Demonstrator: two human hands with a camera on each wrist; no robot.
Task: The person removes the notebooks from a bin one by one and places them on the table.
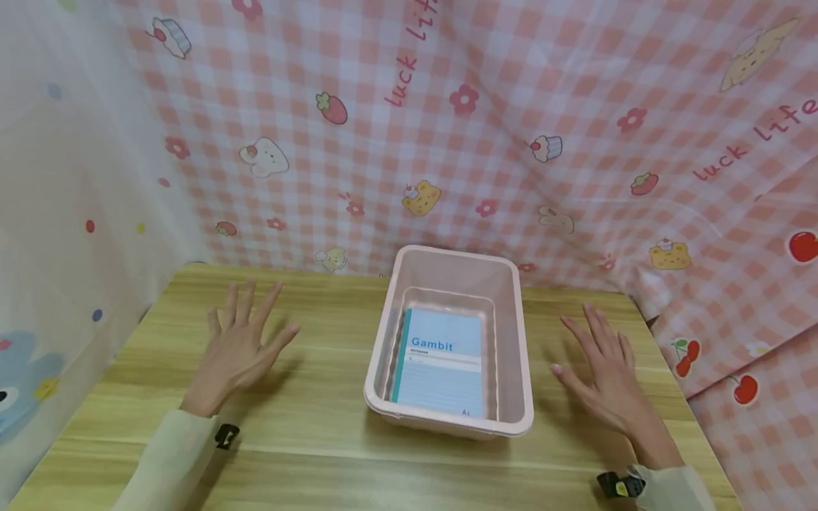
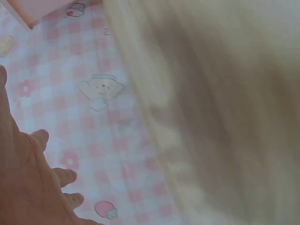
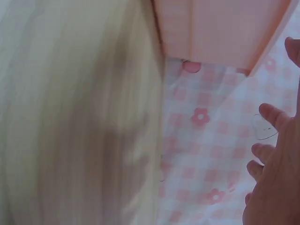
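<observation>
A pale pink plastic bin [image 1: 525, 355] stands on the wooden table, a little right of the middle in the head view. Flat on its floor lies a blue notebook [image 1: 441, 362] with a green spine and "Gambit" on its cover. To the left of the bin, my left hand [image 1: 239, 351] is held with fingers spread, holding nothing. My right hand [image 1: 603, 372] is on the bin's other side, closer to it, fingers spread and also holding nothing. Both wrist views show loosely extended fingers, with part of the pink bin [image 3: 220, 33] above in the right one.
The wood-grain table [image 1: 307, 411] ends at a pink checked cloth [image 1: 358, 156] hanging behind it. Another white cloth with dots [image 1: 77, 177] hangs on the left. Each wrist wears a black band with a small device [image 1: 226, 436].
</observation>
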